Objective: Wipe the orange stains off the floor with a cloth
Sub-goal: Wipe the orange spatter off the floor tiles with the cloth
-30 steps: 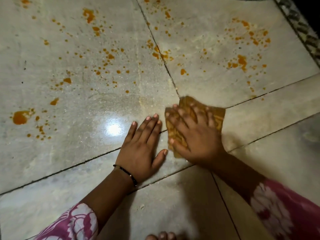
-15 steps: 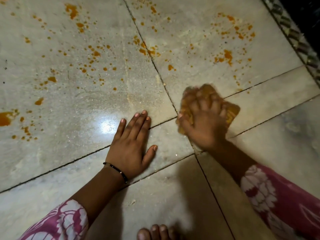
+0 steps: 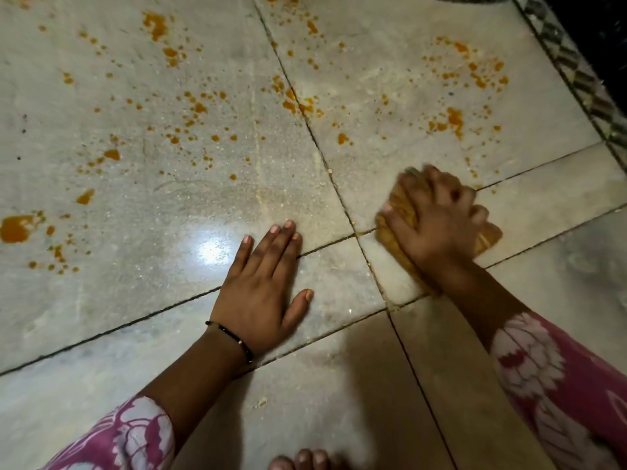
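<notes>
Pale marble-like floor [image 3: 142, 300] of large tiles with dark grout lines, filling nearly the whole view, with a bright glare spot near the centre. Orange stains [image 3: 200, 106] spattered across the far half: a big blot at the far left edge, scattered drops through the middle, another cluster on the far right tile. Patterned border strip [image 3: 576, 79] along the far right edge. Pink floral sleeves [image 3: 559, 385] on both forearms, entering from the near side. Left hand [image 3: 261, 293] flat on the floor near the centre, fingers straight and together, thumb splayed to the right, holding nothing. Right hand [image 3: 437, 225] to the right, blurred, fingers curled over and gripping the cloth. Orange-brown cloth [image 3: 397, 218], bunched under that hand, touching the floor right of a grout crossing, just near of the right-hand stain cluster. Black beaded bracelet [image 3: 234, 337] on the left wrist. Bare toes [image 3: 302, 461] at the near edge.
</notes>
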A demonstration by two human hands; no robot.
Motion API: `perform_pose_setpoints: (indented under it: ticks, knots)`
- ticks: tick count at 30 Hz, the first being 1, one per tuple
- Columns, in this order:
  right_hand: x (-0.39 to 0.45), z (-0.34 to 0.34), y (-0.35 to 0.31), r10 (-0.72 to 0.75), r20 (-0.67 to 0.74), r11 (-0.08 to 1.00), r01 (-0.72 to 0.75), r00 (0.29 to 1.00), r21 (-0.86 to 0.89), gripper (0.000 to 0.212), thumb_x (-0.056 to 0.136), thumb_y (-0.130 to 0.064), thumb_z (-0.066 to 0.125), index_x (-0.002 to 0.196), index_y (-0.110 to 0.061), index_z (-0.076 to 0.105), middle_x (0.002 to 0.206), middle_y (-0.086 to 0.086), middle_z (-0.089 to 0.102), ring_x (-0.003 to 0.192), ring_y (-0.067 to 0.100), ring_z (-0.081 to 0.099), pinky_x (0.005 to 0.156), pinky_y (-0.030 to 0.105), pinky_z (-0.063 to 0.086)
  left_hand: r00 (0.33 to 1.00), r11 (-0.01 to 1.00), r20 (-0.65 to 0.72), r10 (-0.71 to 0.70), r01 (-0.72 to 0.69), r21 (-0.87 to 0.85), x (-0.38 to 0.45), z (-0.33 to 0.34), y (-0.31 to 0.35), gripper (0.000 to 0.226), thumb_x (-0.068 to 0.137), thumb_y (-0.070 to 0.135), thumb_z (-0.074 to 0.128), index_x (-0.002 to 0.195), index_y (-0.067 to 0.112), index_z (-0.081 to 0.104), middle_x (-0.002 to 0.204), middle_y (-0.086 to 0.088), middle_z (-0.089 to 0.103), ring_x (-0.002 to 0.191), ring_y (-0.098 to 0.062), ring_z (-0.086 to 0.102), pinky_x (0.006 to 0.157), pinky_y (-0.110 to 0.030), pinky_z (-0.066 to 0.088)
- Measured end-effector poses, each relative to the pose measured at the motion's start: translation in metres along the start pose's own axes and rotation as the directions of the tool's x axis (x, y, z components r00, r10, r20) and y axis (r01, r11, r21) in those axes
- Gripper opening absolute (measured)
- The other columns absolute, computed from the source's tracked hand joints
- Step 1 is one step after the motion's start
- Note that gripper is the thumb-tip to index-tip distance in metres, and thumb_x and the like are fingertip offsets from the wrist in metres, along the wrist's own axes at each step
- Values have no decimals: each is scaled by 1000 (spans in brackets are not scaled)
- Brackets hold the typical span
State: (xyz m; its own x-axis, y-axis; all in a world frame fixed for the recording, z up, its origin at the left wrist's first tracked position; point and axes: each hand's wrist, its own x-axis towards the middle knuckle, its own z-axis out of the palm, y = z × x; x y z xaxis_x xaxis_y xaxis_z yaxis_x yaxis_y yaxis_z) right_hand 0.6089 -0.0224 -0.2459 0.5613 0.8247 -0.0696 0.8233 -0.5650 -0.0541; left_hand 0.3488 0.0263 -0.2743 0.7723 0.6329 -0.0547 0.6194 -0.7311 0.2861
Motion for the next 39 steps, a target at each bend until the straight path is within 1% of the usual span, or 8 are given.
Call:
perform_pose_setpoints:
  ticks: [6, 13, 19, 21, 25, 31, 36, 39]
  knots:
    - [-49, 11, -66, -450, 43, 893, 451, 892, -3, 59, 82, -62, 39, 137, -42, 42, 146, 1, 39, 122, 30, 33, 96, 52, 30, 1000, 1000, -5, 13, -13, 4, 0, 0, 0, 70, 90, 49, 35, 145, 6, 32, 155, -9, 24, 143, -22, 20, 114, -48, 17]
    - [-85, 5, 66, -738, 180, 663, 748, 651, 15, 51, 86, -53, 41, 135, -39, 46, 138, 5, 49, 121, 36, 43, 88, 54, 38, 1000, 1000, 9, 7, -7, 4, 0, 0, -3, 70, 90, 50, 35, 146, 8, 29, 156, -8, 21, 145, -21, 16, 116, -46, 13]
    - [-10, 5, 41, -109, -28, 992, 107, 994, -62, 60, 82, -55, 33, 139, -40, 40, 138, 9, 39, 116, 35, 33, 94, 52, 28, 1000, 1000, 29, -2, 2, 11, 0, 1, -2, 70, 91, 49, 34, 147, 8, 28, 157, -7, 20, 145, -20, 14, 116, -47, 13]
    - [-6, 9, 1, -46, -43, 998, 44, 998, -45, 60, 80, -55, 33, 135, -35, 46, 135, 11, 43, 114, 36, 36, 95, 52, 28, 999, 1000, 35, -4, 3, 19, 0, 0, -1, 70, 91, 50, 33, 147, 9, 28, 157, -7, 19, 145, -20, 14, 116, -48, 14]
    - [-54, 14, -50, -353, -17, 935, 352, 935, -53, 59, 80, -54, 39, 134, -32, 49, 131, 9, 50, 109, 31, 40, 93, 54, 34, 999, 1000, 36, -2, 2, 19, 1, 0, 0, 70, 91, 51, 32, 147, 9, 28, 156, -8, 21, 145, -21, 16, 116, -48, 15]
    - [-108, 7, 41, -530, 78, 847, 532, 844, -5, 60, 80, -56, 44, 136, -35, 46, 131, 5, 51, 115, 34, 46, 90, 51, 33, 1000, 1000, 13, -4, 4, 2, 1, 0, -2, 70, 90, 50, 34, 148, 10, 27, 157, -6, 20, 145, -20, 15, 116, -47, 13]
    - [-45, 1, 75, -117, -37, 993, 116, 992, -35, 63, 81, -60, 33, 140, -38, 38, 134, 12, 42, 114, 35, 38, 93, 51, 27, 1000, 1000, 7, -2, 2, -5, -2, 2, -1, 69, 90, 49, 33, 147, 8, 29, 156, -8, 22, 144, -21, 16, 117, -46, 12]
    - [4, 3, 36, 278, -111, 961, -274, 954, 44, 71, 75, -64, 31, 138, -32, 38, 131, 11, 40, 115, 34, 34, 92, 49, 25, 997, 996, -31, -64, 62, -64, 2, -1, 7, 69, 87, 47, 36, 144, 8, 34, 154, -8, 27, 144, -22, 19, 117, -46, 9]
